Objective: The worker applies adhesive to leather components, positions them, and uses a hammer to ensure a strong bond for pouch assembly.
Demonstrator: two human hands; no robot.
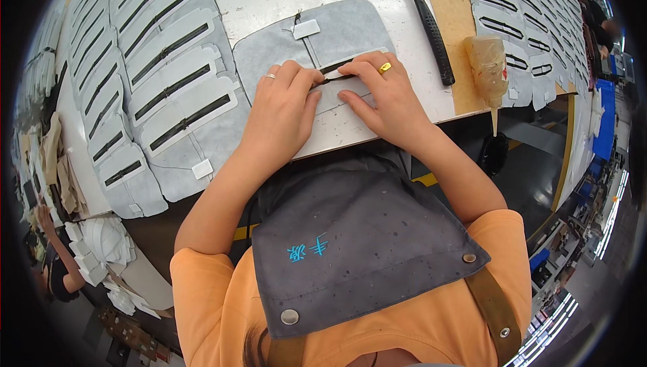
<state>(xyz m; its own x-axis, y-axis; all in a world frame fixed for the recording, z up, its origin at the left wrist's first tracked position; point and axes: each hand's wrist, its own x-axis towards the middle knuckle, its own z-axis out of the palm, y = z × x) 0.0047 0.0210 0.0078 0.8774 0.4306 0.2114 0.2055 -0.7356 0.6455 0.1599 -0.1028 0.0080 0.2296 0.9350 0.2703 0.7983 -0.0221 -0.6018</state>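
Observation:
A grey fabric panel (pixel 269 50) lies on the white table in front of me, with a small white tag (pixel 306 29) near its far edge. Set in the panel is a black strip (pixel 337 78), which looks like a zipper, edged by a pale backing. My left hand (pixel 286 107) has its fingers and thumb closed at the strip's left part. On the right part, my right hand (pixel 389 101) bends its fingers over the strip, the thumb just below it. What lies beneath the fingertips is hidden.
Overlapping rows of similar grey panels (pixel 155 158) cover the table's left side; more panels (pixel 502 10) lie at the far right. A black-handled tool (pixel 435 40) rests right of my hands. Beside it, a yellowish bottle (pixel 485 70) points its nozzle past the table edge.

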